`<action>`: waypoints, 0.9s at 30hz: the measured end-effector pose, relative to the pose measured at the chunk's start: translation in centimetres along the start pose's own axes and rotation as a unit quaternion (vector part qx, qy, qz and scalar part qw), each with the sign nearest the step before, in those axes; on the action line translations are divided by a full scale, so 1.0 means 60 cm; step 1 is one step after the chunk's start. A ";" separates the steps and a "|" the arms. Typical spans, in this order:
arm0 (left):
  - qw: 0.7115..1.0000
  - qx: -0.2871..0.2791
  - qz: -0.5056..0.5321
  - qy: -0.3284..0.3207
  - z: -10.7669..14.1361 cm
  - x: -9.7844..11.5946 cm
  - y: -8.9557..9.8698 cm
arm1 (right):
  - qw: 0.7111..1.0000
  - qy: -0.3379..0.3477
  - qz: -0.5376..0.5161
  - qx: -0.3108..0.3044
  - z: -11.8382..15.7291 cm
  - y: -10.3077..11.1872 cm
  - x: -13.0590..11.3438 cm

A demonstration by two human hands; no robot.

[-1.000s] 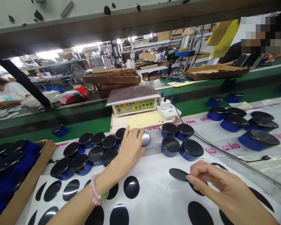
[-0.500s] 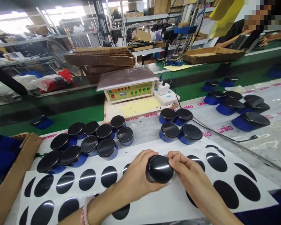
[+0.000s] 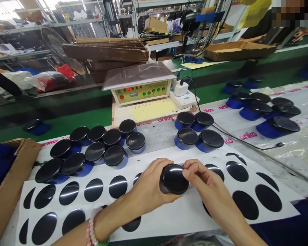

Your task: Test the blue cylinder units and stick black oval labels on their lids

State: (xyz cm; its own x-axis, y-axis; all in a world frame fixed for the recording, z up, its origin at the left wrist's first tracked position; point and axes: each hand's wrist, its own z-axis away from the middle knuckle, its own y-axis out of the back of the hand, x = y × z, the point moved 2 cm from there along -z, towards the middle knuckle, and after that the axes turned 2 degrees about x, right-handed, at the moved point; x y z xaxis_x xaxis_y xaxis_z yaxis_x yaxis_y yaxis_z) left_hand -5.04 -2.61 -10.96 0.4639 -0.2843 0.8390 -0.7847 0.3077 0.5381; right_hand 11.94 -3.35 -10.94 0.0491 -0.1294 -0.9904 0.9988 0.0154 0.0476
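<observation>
My left hand [image 3: 152,182] is closed around the side of a round blue-and-black unit [image 3: 165,186], its top tilted toward me. A glossy black round sticker [image 3: 176,178] lies over that top. At the sticker's right edge, the thumb and forefinger of my right hand [image 3: 204,181] are pinched together on it. Below both hands spreads a white sheet [image 3: 169,220] bearing rows of black round stickers [image 3: 93,190], partly covered by my forearms.
Several black-topped blue units [image 3: 114,155] stand behind the sheet on the left, with more [image 3: 186,136] at centre and right. A control box [image 3: 141,90], a power strip [image 3: 183,97], a loose cable [image 3: 246,143] and a cardboard box [image 3: 17,164] surround them. A co-worker's hand [image 3: 301,34] shows at far right.
The sticker, earlier offset with a rim of the unit's top showing at left, now sits more evenly over it. The view has shifted slightly; both hands keep their hold.
</observation>
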 end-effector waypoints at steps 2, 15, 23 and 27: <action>1.000 0.000 -0.002 0.001 0.000 0.000 0.000 | 0.999 0.022 0.033 0.012 -0.001 -0.002 -0.008; 1.000 0.012 -0.011 -0.006 0.003 -0.003 -0.002 | 0.986 0.116 0.112 0.039 0.004 -0.007 -0.006; 1.000 0.012 -0.013 -0.020 0.002 -0.002 -0.003 | 0.957 0.180 0.225 0.034 0.010 -0.006 -0.021; 0.999 0.010 -0.022 -0.031 0.001 0.001 -0.002 | 0.930 0.225 0.289 0.039 0.018 -0.015 -0.032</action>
State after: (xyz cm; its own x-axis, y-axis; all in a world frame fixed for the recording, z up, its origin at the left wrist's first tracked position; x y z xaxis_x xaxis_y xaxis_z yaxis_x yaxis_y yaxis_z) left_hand -4.94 -2.75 -11.01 0.4725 -0.3525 0.8078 -0.7726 0.2754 0.5721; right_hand 10.96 -4.18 -8.94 0.5869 0.3065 -0.7494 0.8049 -0.1204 0.5811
